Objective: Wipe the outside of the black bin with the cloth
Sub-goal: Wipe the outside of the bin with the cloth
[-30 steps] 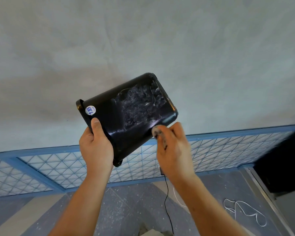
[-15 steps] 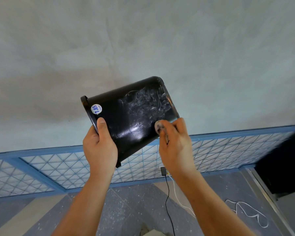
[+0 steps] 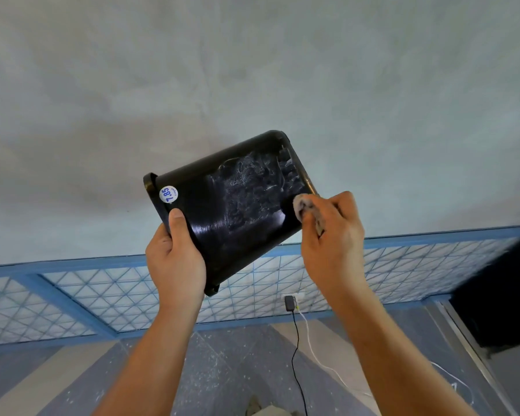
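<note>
The black bin (image 3: 222, 205) is held up in the air on its side, its base toward the upper right and its rim at the left. A round white price sticker (image 3: 168, 194) sits near the rim, and whitish smears cover the side facing me. My left hand (image 3: 176, 259) grips the bin by the rim, thumb lying on the outside wall. My right hand (image 3: 330, 235) holds a small bunched grey cloth (image 3: 305, 207) and presses it against the bin's side near the base edge.
A pale wall fills the background, with a blue-framed lattice panel (image 3: 117, 295) along its foot. A black plug and cables (image 3: 291, 307) hang from a wall socket down to the grey floor. A dark opening (image 3: 505, 295) lies at the right.
The bin has tipped so its base points more up and right. My right hand slid the cloth from the lower side edge up toward the base edge. The left grip holds.
</note>
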The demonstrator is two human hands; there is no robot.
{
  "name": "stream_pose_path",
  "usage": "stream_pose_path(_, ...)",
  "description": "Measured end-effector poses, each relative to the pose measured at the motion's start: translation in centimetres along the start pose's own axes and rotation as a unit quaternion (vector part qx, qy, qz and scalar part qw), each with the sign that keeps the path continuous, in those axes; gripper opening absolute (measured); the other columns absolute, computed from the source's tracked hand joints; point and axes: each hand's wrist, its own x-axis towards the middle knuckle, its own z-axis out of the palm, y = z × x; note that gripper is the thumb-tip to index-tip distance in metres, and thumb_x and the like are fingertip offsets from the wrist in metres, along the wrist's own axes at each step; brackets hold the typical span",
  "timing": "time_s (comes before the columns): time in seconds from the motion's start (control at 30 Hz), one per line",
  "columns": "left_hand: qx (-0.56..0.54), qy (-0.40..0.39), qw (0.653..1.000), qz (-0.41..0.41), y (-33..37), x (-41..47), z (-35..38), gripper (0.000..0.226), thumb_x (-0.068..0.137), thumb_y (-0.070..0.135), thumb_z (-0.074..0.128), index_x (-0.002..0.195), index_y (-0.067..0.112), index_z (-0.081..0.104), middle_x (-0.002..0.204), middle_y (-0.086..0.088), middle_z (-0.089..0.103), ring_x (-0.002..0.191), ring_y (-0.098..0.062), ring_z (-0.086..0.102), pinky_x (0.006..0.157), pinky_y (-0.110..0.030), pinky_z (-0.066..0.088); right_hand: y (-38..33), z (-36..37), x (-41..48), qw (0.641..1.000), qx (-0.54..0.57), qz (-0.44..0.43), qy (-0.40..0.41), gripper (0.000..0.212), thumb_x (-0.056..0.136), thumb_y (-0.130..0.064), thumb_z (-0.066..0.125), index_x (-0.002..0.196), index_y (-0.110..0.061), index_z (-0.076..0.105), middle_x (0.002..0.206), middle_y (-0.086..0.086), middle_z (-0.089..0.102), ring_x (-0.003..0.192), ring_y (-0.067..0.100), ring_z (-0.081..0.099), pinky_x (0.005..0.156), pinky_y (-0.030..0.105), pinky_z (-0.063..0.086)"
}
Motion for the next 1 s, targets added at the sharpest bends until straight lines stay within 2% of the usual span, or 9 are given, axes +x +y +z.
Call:
stream_pose_path(0.07, -0.004, -0.005, 1.000, -0.010, -0.1, 0.0, -0.1, 0.046, 0.107, 0.052, 0.043, 0.080, 0.020, 0.063, 0.071, 0.004, 0.065, 0.077, -0.023, 0.068, 0.073, -0.042, 0.054, 0.8, 0.0, 0.5, 1.000, -0.017, 0.002, -0.004, 0.021, 0.099, -0.004, 0.062, 0.118, -0.008, 0.072, 0.101, 0.001, 0.043, 0.077, -0.003, 0.049, 0.070, 0.003, 0.042)
stream_pose_path(0.2, 0.006, -0.003, 1.000, 0.011, 0.1, -0.3, 0.0, 0.048, 0.108, 0.050, 0.043, 0.072, 0.021, 0.055, 0.063, 0.008, 0.058, 0.069, -0.016, 0.059, 0.069, -0.039, 0.050, 0.1, 1.5, -1.4, 0.999, -0.021, -0.008, -0.048, 0.021, 0.101, -0.007, 0.061, 0.119, -0.008, 0.070, 0.108, 0.002, 0.046, 0.073, 0.010, 0.051, 0.065, 0.010, 0.044)
stream_pose_path(0.3, 0.030, 0.004, 0.999, 0.033, 0.1, -0.4, 0.4, 0.050, 0.108, 0.049, 0.044, 0.070, 0.018, 0.050, 0.066, -0.001, 0.054, 0.063, -0.012, 0.051, 0.064, -0.037, 0.043, -2.0, 3.0, -3.5, 0.994, 0.006, -0.062, -0.086, 0.019, 0.099, -0.003, 0.061, 0.116, -0.008, 0.069, 0.112, 0.006, 0.048, 0.071, 0.014, 0.053, 0.062, 0.024, 0.053)
stream_pose_path(0.5, 0.011, -0.001, 1.000, 0.016, -0.4, -0.7, 0.8, 0.051, 0.106, 0.051, 0.048, 0.072, 0.014, 0.056, 0.065, 0.000, 0.058, 0.061, -0.010, 0.053, 0.061, -0.033, 0.045, -5.1, 4.6, -5.7, 0.980, 0.034, -0.111, -0.159, 0.016, 0.096, -0.003, 0.057, 0.105, -0.010, 0.067, 0.101, 0.001, 0.042, 0.070, 0.016, 0.044, 0.061, 0.032, 0.049)
stream_pose_path(0.63, 0.022, 0.003, 0.999, 0.036, -0.1, -0.9, 0.7, 0.050, 0.109, 0.047, 0.047, 0.070, 0.017, 0.054, 0.064, 0.001, 0.055, 0.057, -0.006, 0.050, 0.056, -0.025, 0.042, -3.8, 3.3, -5.0, 0.985, 0.053, -0.106, -0.127, 0.021, 0.095, 0.000, 0.063, 0.109, -0.014, 0.070, 0.102, -0.004, 0.041, 0.068, 0.009, 0.046, 0.058, 0.021, 0.047)
stream_pose_path(0.77, 0.003, 0.002, 1.000, 0.027, 0.2, -0.5, 0.1, 0.049, 0.109, 0.049, 0.046, 0.071, 0.019, 0.055, 0.066, 0.003, 0.059, 0.064, -0.008, 0.056, 0.063, -0.035, 0.047, -1.1, 2.6, -4.0, 0.996, 0.026, -0.060, -0.064, 0.025, 0.096, -0.003, 0.066, 0.120, -0.008, 0.072, 0.108, 0.002, 0.052, 0.076, 0.012, 0.055, 0.061, 0.029, 0.055)
stream_pose_path(0.87, 0.018, 0.004, 0.999, 0.042, 0.4, -1.0, 0.7, 0.048, 0.109, 0.047, 0.047, 0.071, 0.020, 0.056, 0.062, 0.007, 0.060, 0.059, -0.004, 0.055, 0.059, -0.028, 0.046, -2.4, 3.3, -4.9, 0.991, 0.030, -0.099, -0.091, 0.020, 0.097, -0.003, 0.063, 0.114, -0.010, 0.071, 0.103, 0.003, 0.048, 0.069, 0.015, 0.054, 0.056, 0.031, 0.053)
stream_pose_path(0.93, 0.045, 0.007, 0.997, 0.062, 0.3, -1.4, 1.0, 0.049, 0.109, 0.047, 0.047, 0.069, 0.019, 0.054, 0.060, 0.006, 0.058, 0.057, -0.006, 0.052, 0.059, -0.030, 0.043, -4.1, 3.9, -5.6, 0.983, 0.043, -0.124, -0.126, 0.016, 0.098, -0.004, 0.061, 0.108, -0.011, 0.071, 0.100, 0.002, 0.046, 0.066, 0.018, 0.051, 0.055, 0.035, 0.052)
stream_pose_path(1.0, 0.065, 0.007, 0.995, 0.079, 0.2, -1.8, 1.1, 0.047, 0.110, 0.045, 0.047, 0.070, 0.021, 0.054, 0.060, 0.009, 0.060, 0.058, -0.005, 0.054, 0.057, -0.022, 0.041, -4.9, 4.3, -4.9, 0.982, 0.052, -0.127, -0.128, 0.013, 0.098, -0.006, 0.058, 0.103, -0.010, 0.070, 0.097, 0.004, 0.045, 0.065, 0.020, 0.050, 0.056, 0.039, 0.052)
